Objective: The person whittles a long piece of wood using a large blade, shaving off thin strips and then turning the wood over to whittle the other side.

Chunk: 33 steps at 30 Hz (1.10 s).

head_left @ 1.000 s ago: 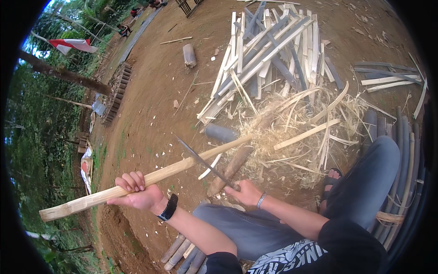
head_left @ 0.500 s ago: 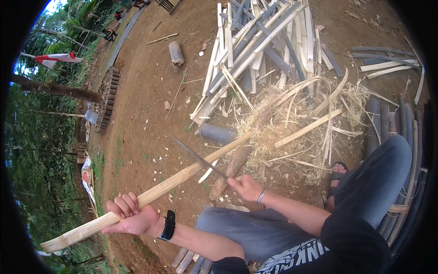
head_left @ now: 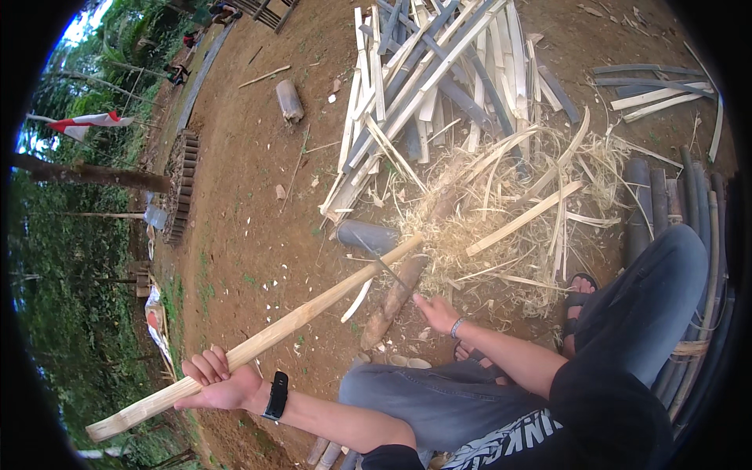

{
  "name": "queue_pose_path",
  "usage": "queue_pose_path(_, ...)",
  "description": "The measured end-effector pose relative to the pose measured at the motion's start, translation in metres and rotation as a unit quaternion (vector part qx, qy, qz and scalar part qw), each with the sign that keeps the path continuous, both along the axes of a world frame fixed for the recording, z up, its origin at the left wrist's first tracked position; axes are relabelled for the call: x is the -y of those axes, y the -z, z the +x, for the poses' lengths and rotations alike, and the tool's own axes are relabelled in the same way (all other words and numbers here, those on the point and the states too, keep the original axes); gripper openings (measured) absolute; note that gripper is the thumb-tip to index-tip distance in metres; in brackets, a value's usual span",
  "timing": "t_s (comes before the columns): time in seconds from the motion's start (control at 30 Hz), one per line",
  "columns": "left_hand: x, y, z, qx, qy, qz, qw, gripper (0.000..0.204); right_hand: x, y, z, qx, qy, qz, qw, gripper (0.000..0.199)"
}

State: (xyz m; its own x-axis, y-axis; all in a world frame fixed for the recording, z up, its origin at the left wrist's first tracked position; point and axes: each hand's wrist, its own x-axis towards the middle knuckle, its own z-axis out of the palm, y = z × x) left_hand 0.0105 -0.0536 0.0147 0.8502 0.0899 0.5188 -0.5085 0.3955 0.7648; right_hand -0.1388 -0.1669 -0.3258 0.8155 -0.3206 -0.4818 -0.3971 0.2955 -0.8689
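From where I stood, a long, flat, pale-tan strip of bamboo or wood (head_left: 305,315) slanted above the bare brown earth (head_left: 227,211), its near end toward the ground's leafy left edge, its far tip at the shavings.

Left hand (head_left: 223,384): fingers curled over the strip not far from its near end. Right hand (head_left: 436,313): closed around the base of a thin, dark metal blade (head_left: 396,276), handle hidden. The blade crossed the strip close to its far tip; whether the edge was biting could not be told.

Technique (judgement): a shallow blade angle, even pressure and a firm left grip well back from the edge would have suited this stroke. The far end wanted solid backing; a rounded brown log (head_left: 394,305) lay below it, contact unclear.

Surroundings: curly, straw-coloured shavings (head_left: 501,270) heaped around the tip, a likely drag. A stubby, dark-grey bamboo tube (head_left: 368,235) lay near the blade's point, the closest obstruction. Toward the ground's far edge, a crisscross pile of pale and grey strips (head_left: 435,66). At the right edge, long, dark bamboo poles (head_left: 714,235), well apart from the blade.
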Motion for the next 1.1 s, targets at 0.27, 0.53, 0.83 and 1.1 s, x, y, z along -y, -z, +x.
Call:
queue_pose_path(0.27,-0.007,0.004,0.005,-0.015,-0.015,0.0,1.0,0.062,-0.028,-0.057,0.022,0.087,-0.022,-0.099,0.991,0.079)
queue_pose_path(0.53,-0.015,0.004,0.01,-0.027,-0.023,-0.017,0.999,0.062,-0.027,-0.079,0.014,0.016,-0.038,-0.014,0.999,0.077)
queue_pose_path(0.83,-0.001,-0.002,0.0,-0.027,-0.023,-0.002,0.999,0.063,-0.021,-0.037,0.003,0.024,0.0,-0.044,0.999,0.077)
queue_pose_path(1.1,0.011,-0.002,-0.005,-0.036,-0.051,0.004,0.998,0.062,-0.027,-0.076,0.013,0.074,-0.024,-0.072,0.994,0.077)
